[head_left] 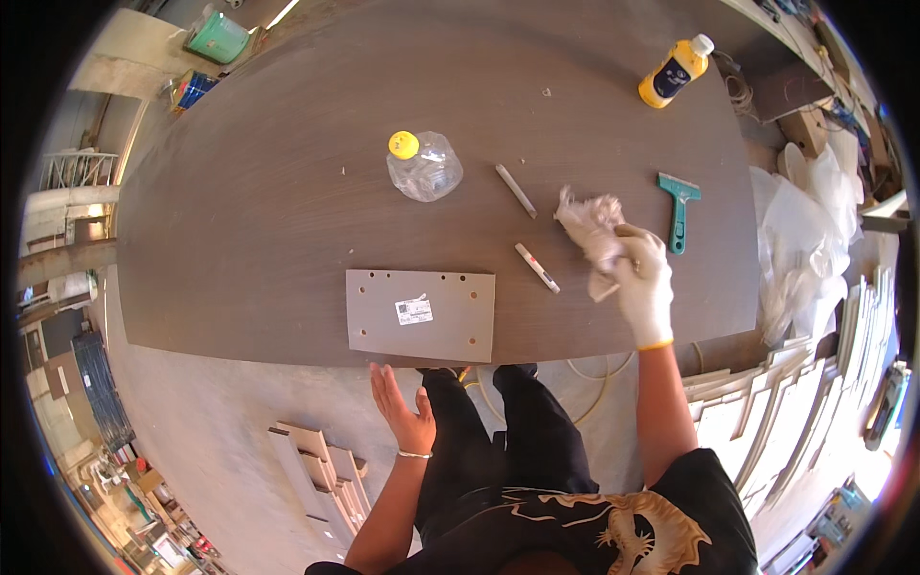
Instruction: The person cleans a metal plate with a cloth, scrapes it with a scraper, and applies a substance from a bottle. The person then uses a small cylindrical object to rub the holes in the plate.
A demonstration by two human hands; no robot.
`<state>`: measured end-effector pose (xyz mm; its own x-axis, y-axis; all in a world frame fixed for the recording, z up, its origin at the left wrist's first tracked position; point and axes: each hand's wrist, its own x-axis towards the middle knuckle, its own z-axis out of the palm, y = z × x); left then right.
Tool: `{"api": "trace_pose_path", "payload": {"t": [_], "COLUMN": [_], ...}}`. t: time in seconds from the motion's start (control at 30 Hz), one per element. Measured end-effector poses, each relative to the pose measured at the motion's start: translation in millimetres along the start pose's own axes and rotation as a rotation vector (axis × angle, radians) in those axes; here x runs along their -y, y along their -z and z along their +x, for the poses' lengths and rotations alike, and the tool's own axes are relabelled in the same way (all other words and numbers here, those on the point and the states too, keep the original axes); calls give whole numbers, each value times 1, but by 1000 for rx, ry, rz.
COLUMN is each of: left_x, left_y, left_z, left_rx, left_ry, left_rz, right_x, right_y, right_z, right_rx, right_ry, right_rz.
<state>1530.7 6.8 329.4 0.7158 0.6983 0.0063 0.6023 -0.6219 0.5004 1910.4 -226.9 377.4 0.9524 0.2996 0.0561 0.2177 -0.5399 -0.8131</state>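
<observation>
**Gloved hand works a rag as drilled panel sits at the counter's lip**

Nearest the head camera, the left hand (402, 407) hangs bare below the counter (259, 220) edge, palm up and fingers spread, gripping nothing. Just above it a grey drilled panel (421, 315) with a white label lies flat at the near edge of the dark wood-grain top. The right hand (644, 280), in a white glove, has its fingers closed on a crumpled white rag (591, 222) pressed to the surface. Close to the rag lie a white marker (537, 267) and a grey stick (516, 190); a teal scraper (678, 206) rests just right of the glove. A clear bottle with a yellow cap (423, 165) stands farther back, a yellow bottle (675, 73) at the far corner. Likely risks: a wide wipe could sweep the marker or scraper off, and a nudge might tip the panel over the edge.
</observation>
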Motion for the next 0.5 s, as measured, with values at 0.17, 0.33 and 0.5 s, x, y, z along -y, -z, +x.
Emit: {"api": "trace_pose_path", "payload": {"t": [0.17,0.33,0.5], "left_x": [-27,-58,-81], "left_y": [12,16,20], "left_z": [14,34,50], "left_rx": [4,30,51], "left_ry": [-88,-108,-175], "left_rz": [-90,-226,-316], "right_x": [-13,-41,-35], "right_y": [60,22,-18], "right_z": [-9,-23,-34], "right_rx": [27,104,122], "right_ry": [-482,-427,-637], "right_rz": [1269,1940,1570]}}
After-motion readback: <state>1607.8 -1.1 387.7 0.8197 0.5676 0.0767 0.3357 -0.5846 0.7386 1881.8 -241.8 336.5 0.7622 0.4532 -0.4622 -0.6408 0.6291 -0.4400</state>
